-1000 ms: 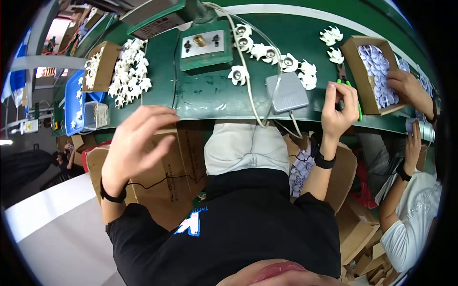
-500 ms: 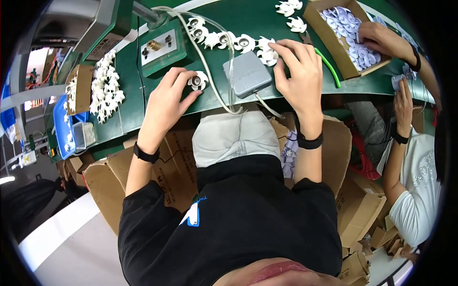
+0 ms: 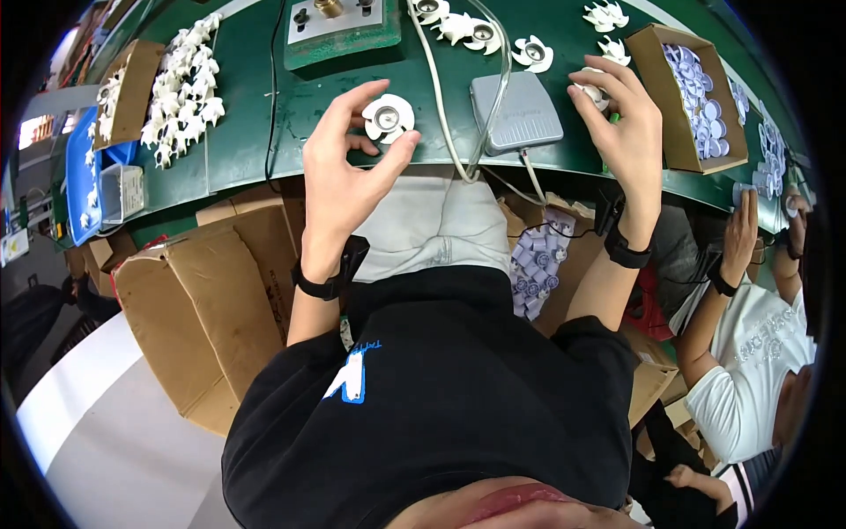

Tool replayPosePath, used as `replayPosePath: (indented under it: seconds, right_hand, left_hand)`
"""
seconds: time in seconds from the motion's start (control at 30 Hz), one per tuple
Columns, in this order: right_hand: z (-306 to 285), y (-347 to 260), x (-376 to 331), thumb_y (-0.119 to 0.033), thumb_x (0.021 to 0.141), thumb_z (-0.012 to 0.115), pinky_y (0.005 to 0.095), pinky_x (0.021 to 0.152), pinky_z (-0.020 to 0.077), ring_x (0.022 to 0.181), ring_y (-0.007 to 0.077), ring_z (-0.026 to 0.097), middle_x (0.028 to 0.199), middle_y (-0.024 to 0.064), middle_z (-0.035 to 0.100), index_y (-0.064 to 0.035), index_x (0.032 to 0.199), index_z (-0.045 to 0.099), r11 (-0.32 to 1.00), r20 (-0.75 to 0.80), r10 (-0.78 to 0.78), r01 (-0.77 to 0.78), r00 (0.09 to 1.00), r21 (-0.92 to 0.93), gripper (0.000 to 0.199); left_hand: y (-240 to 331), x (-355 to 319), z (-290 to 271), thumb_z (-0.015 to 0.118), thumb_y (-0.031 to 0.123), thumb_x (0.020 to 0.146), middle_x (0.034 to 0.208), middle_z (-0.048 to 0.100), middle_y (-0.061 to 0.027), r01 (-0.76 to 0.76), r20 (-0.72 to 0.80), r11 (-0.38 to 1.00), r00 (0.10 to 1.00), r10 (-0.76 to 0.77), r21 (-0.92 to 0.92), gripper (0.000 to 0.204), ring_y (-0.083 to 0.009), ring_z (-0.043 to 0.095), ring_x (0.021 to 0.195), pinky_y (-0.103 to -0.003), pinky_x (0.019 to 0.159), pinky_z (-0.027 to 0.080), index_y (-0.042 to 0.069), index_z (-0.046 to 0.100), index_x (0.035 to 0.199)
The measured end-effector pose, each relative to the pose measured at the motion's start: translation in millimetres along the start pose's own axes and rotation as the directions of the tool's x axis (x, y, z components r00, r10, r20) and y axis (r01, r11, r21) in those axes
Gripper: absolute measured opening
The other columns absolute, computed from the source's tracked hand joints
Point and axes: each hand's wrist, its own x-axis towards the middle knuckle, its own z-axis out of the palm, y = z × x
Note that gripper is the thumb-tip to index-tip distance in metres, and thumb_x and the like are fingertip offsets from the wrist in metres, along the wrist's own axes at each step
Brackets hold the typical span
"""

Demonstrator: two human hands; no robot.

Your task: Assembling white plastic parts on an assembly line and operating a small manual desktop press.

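My left hand curves its thumb and fingers around the rim of a white bladed fan wheel with a metal ring at its hub, above the near edge of the green table. To the right, my right hand has its fingers around another white fan wheel, partly hidden by the fingers. Between my hands lies a grey foot-pedal-like box with a cable. A row of white fan wheels stands beyond it, one of them close to the box.
A green fixture block with a brass post stands at the far side. White fan wheels pile up at left beside a blue bin. A cardboard box of pale lilac caps sits right. A co-worker's hand is nearby.
The view has shifted, with the table items sitting higher. My left hand has brought its fan wheel nearer. My right hand has moved right from the row and now has a fan wheel in its fingers.
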Motion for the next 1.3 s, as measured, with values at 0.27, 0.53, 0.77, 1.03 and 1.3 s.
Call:
replayPosePath:
  seconds: [0.27, 0.53, 0.77, 1.03, 1.3]
  right_hand:
    - [20, -62, -67, -0.025, 0.11, 0.048, 0.0346, 0.089, 0.055, 0.144, 0.0418, 0.045, 0.157, 0.0318, 0.04, 0.0042, 0.138, 0.056, -0.44, 0.089, 0.24, 0.027, 0.967, 0.898, 0.041]
    - [27, -113, -74, -0.026, 0.109, 0.041, 0.0425, 0.101, 0.055, 0.144, 0.0441, 0.046, 0.158, 0.0286, 0.04, 0.0028, 0.154, 0.041, -0.739, 0.318, 0.188, -0.079, 0.929, 0.669, 0.053]
    - [41, -128, -71, -0.021, 0.108, 0.043, 0.0458, 0.106, 0.053, 0.14, 0.0417, 0.052, 0.151, 0.0261, 0.05, 0.0029, 0.158, 0.034, -0.511, 0.406, 0.166, -0.273, 0.899, 0.815, 0.056]
    - [49, -126, -78, -0.021, 0.11, 0.042, 0.0474, 0.108, 0.0517, 0.132, 0.0369, 0.059, 0.148, 0.0244, 0.054, 0.002, 0.159, 0.033, -0.527, 0.324, 0.047, -0.252, 0.945, 0.812, 0.055]
    - [69, -166, -50, -0.026, 0.111, 0.047, 0.0436, 0.088, 0.0607, 0.106, 0.0352, 0.074, 0.133, 0.0271, 0.065, 0.0042, 0.146, 0.048, 0.378, 0.22, 0.299, -0.327, 0.929, 0.866, 0.046]
  left_hand:
    - [-8, 16, -9, 0.083, 0.015, 0.083, 0.107, 0.068, -0.0074, -0.133, 0.029, 0.946, 0.991, 0.13, 0.294, 0.04, -0.0204, 0.066, 0.096, -0.03, 0.076, 0.053, 0.007, 0.073, 0.121]
    - [10, 9, -9, 0.083, 0.015, 0.081, 0.119, 0.065, -0.0091, -0.268, -0.044, 0.862, 0.948, 0.316, 0.431, 0.047, -0.0274, 0.063, 0.107, -0.036, 0.086, 0.052, 0.01, 0.072, 0.126]
    - [56, -15, 15, 0.084, 0.01, 0.076, 0.13, 0.065, -0.0109, -0.474, 0.209, 0.848, 0.877, 0.432, 0.237, 0.056, -0.0276, 0.062, 0.112, -0.038, 0.09, 0.052, 0.008, 0.068, 0.131]
    - [34, -11, 12, 0.091, 0.012, 0.072, 0.12, 0.071, -0.0065, -0.386, 0.234, 0.922, 0.898, 0.374, 0.01, 0.053, -0.0271, 0.062, 0.11, -0.034, 0.087, 0.056, 0.005, 0.068, 0.119]
    - [-2, -9, -16, 0.085, 0.005, 0.086, 0.128, 0.061, -0.0149, -0.312, -0.289, 0.947, 0.916, 0.279, -0.074, 0.043, -0.0235, 0.066, 0.106, -0.032, 0.092, 0.056, 0.002, 0.066, 0.124]
